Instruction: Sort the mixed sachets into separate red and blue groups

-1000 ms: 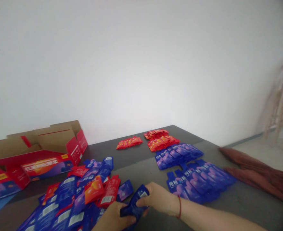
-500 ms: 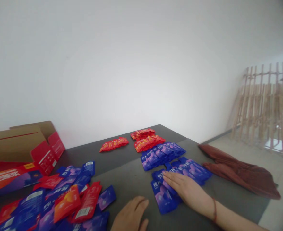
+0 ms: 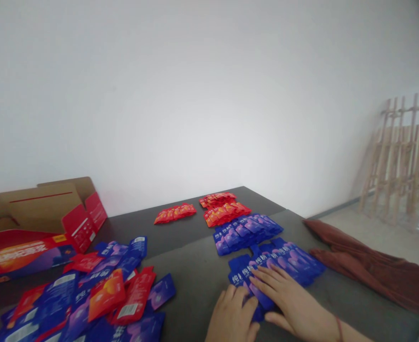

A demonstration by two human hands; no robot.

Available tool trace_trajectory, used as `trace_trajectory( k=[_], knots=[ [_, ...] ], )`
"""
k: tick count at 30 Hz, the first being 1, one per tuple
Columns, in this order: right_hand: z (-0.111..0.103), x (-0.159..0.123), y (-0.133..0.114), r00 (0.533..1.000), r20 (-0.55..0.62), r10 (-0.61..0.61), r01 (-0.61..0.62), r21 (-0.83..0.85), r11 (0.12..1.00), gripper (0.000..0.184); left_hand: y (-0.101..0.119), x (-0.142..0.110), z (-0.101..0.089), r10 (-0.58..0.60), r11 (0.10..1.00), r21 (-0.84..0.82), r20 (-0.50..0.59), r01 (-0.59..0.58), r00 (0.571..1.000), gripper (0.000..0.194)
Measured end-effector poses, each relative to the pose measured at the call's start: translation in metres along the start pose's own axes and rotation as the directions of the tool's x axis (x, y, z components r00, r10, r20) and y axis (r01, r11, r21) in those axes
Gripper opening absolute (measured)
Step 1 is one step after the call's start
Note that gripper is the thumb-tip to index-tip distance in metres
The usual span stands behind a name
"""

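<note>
My right hand lies flat on an overlapping row of blue-and-purple pouches, fingers stretched and a little apart. Beside it on the left, my left hand rests its bent fingers on the near end of the same row, with the thumb held apart. Both hands touch the pouches without visibly gripping one. Parts of the nearest pouches are hidden under the fingers. Just behind is a second fanned row of blue pouches.
Red pouches lie in rows farther back, with another red row to their left. A mixed heap of pouches covers the left front. Behind it stands an open cardboard box. Brown cloth drapes over the right edge.
My left hand has moved right, from the bare tabletop onto the near pouches. My right hand stays on the row, and the nearest pouch now sits more in line. The view has shifted slightly.
</note>
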State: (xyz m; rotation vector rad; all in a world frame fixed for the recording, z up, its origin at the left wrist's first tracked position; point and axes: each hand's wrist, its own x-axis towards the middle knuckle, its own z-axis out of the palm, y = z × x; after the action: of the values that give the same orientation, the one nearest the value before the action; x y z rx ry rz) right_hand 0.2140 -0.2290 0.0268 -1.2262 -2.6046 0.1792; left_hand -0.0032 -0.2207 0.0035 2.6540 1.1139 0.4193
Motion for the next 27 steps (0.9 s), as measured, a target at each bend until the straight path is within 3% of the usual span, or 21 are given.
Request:
trace_trajectory(
  k=[6, 16, 20, 22, 25, 27],
  knots=[
    [0.008, 0.002, 0.000, 0.997, -0.013, 0.081, -0.081, -0.029, 0.996, 0.061, 0.003, 0.004, 0.007, -0.083, 0.982, -0.170, -0.016, 0.079, 0.996, 0.040],
    [-0.005, -0.008, 0.006, 0.998, 0.008, 0.060, -0.060, -0.032, 0.998, 0.068, 0.007, 0.012, 0.006, -0.144, 0.967, -0.219, -0.038, 0.133, 0.989, 0.048],
    [-0.007, -0.013, 0.016, 0.995, -0.074, 0.070, -0.069, 0.010, 0.998, 0.066, 0.002, 0.013, 0.013, -0.131, 0.957, -0.264, -0.034, 0.118, 0.991, 0.057],
    [-0.010, -0.014, 0.031, 0.963, -0.183, 0.197, -0.194, 0.036, 0.980, 0.058, -0.002, 0.013, 0.011, -0.150, 0.954, -0.263, -0.009, 0.142, 0.989, 0.067],
    [-0.013, -0.010, 0.066, 0.835, -0.330, 0.440, -0.445, 0.064, 0.893, 0.054, -0.004, 0.012, 0.005, -0.202, 0.953, -0.218, 0.062, 0.211, 0.977, 0.081],
    [-0.012, -0.005, 0.087, 0.772, -0.346, 0.533, -0.556, 0.039, 0.831, 0.056, -0.002, 0.014, 0.003, -0.180, 0.957, -0.212, 0.098, 0.197, 0.979, 0.081]
  ],
)
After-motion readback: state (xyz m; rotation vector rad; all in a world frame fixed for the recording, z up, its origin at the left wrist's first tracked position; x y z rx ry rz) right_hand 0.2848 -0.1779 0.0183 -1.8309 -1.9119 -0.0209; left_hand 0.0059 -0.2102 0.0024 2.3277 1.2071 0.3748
